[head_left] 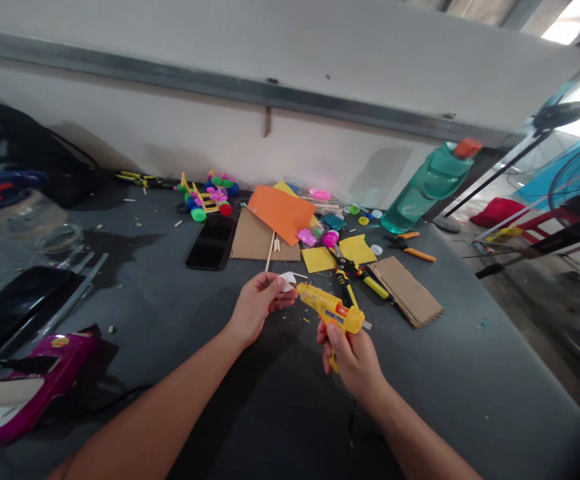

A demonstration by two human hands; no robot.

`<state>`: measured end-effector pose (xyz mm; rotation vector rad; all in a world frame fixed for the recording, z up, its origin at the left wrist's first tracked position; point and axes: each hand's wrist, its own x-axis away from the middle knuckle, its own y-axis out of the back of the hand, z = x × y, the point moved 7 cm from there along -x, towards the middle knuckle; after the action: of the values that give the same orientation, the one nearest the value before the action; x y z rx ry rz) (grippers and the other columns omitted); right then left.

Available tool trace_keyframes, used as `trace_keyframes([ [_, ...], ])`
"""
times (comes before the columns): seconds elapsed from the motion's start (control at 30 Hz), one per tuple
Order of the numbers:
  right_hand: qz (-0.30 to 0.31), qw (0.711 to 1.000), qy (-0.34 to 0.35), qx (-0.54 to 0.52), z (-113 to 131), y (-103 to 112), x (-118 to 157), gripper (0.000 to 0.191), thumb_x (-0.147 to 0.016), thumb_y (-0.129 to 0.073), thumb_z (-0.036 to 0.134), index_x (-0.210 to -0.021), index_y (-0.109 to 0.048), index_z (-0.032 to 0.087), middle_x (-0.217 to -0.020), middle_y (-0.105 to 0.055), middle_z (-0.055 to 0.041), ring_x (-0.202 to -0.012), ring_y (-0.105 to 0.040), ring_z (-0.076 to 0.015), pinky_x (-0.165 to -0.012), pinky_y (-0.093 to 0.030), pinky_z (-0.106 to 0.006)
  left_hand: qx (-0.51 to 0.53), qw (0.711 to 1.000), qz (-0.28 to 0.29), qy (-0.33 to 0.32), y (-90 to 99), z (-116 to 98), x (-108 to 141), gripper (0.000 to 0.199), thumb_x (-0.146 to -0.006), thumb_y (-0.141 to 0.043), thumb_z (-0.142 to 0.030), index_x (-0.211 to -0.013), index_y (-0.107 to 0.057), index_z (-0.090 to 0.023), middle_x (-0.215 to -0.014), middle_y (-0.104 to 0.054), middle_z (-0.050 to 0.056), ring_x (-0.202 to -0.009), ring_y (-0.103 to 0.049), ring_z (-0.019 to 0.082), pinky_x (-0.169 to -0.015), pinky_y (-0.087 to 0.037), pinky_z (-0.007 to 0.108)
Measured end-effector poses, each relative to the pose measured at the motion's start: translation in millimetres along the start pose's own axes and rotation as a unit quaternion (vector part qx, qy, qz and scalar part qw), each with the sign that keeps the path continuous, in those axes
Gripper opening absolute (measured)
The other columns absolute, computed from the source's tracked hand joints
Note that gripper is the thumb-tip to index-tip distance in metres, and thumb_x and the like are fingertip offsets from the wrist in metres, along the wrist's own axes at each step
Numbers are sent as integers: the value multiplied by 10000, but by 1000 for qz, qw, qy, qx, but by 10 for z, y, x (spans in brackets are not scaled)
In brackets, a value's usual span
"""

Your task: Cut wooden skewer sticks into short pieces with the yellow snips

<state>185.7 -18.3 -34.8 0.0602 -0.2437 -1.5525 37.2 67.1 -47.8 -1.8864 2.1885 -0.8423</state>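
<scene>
My left hand (256,305) pinches a small white piece (287,282) between thumb and fingers, near the middle of the dark table. My right hand (350,357) is wrapped round the handle of a yellow glue gun (327,307). The gun's nozzle points left and meets or nearly meets the white piece; whether they touch is hard to tell. A thin wooden stick (270,252) stands out just beyond my left fingers. Behind the hands lie an orange sheet (287,212), brown cardboard (250,240) and yellow paper pieces (319,259).
Yellow-black pliers (346,277), folded cardboard (407,291) and orange-handled cutters (419,255) lie at right, before a teal bottle (423,190). A black phone (211,241) lies left of centre. A magenta power strip (65,373) sits front left, near a clear jar (20,217).
</scene>
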Motion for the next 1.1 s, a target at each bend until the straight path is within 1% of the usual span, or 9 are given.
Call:
trace_keyframes([
  [0.23,-2,1000,-5,-15,7,21,0,372,-865,-406,508,-776,-519,165,-484,-472,44,-342,-465,-91,-342,-377,-194,-22,1000,1,-5,-8,6,7,249,-676,-719,-230,-857,-576,-137,-741,-694,37,-670,-661,130,-707,-549,284],
  [0.47,-4,999,-8,-32,17,24,-1,359,-857,-428,501,-782,-518,161,-608,-507,23,-356,-468,-71,-331,-383,-190,-52,998,2,-21,-6,32,-13,306,-638,-740,-208,-897,-587,-147,-753,-690,26,-716,-646,117,-716,-533,252],
  [0.7,-7,1000,-9,-25,4,32,-3,359,-859,-422,500,-785,-517,163,-597,-500,29,-359,-463,-72,-330,-395,-190,-73,996,10,-41,-7,34,-15,318,-618,-747,-202,-896,-597,-160,-774,-675,5,-713,-617,97,-708,-505,233],
  [0.87,-12,1000,-9,-10,-3,39,-2,371,-860,-412,509,-781,-521,164,-531,-483,41,-350,-461,-80,-338,-406,-192,-100,992,20,-72,-29,-10,-6,319,-609,-748,-191,-891,-600,-171,-793,-666,4,-741,-608,113,-720,-492,250],
  [1.1,-9,1000,-13,-9,13,37,1,381,-853,-407,519,-766,-525,167,-525,-487,35,-348,-461,-85,-340,-410,-199,-107,991,6,-80,-25,-48,7,301,-607,-735,-163,-877,-603,-190,-789,-668,2,-741,-611,121,-727,-482,252],
])
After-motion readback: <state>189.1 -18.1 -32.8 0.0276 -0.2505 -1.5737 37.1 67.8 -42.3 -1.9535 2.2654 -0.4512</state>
